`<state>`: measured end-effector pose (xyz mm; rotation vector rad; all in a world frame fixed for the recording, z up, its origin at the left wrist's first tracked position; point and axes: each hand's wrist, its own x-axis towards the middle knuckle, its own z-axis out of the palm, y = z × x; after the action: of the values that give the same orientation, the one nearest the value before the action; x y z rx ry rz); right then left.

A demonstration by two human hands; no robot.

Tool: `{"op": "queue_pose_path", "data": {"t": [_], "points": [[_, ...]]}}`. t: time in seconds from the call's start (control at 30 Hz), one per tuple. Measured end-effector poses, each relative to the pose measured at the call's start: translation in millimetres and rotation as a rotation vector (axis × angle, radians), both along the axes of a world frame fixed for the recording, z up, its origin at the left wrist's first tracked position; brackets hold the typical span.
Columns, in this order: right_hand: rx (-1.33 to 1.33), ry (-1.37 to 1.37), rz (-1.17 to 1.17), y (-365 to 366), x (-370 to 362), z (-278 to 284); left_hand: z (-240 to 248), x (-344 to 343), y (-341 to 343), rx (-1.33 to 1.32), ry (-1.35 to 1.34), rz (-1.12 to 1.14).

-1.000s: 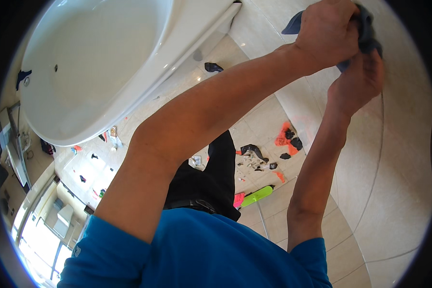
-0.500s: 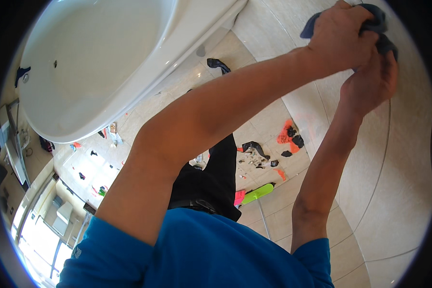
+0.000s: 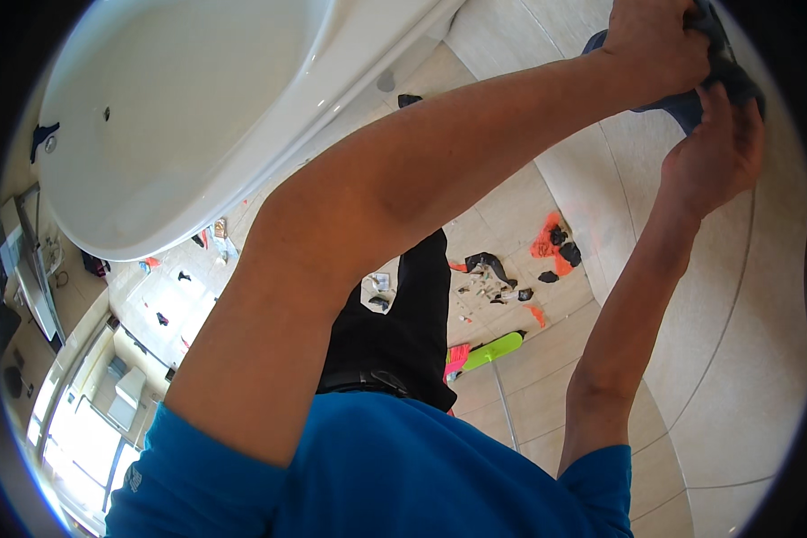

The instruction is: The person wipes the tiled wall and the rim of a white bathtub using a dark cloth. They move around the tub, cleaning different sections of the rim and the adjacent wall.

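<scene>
This is a bathroom: a large white bathtub [image 3: 330, 56] with a smooth curved rim stands at the upper left of a beige tiled floor [image 3: 547, 394], a round metal fitting [image 3: 50, 143] at its left end; a pale tiled wall [image 3: 699, 296] rises at right.

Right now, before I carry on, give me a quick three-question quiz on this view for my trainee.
1. True or false: the left hand and the right hand are both on the dark cloth.
2. Fill in: the bristles at one end of the green broom head are ____.
3. Where in the picture is the white bathtub? A) upper left B) lower right C) lower middle

Key: 1. True. 2. Pink. 3. A.
</scene>
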<state>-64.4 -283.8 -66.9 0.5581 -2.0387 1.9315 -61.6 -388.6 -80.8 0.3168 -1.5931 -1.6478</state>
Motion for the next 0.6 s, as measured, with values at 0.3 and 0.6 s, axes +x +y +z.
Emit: {"op": "queue_pose_path", "data": {"t": [0.3, 0.6], "points": [[-0.008, -0.125, 0.082, -4.2, -2.4, -41.7, -39.1, 2.4, -11.2, 0.154, -0.074, -0.148], [0.055, -0.009, 0.06, -13.5, -7.1, -16.5, -5.0, 7.5, -20.9, 0.072, -0.012, -0.038]]}}
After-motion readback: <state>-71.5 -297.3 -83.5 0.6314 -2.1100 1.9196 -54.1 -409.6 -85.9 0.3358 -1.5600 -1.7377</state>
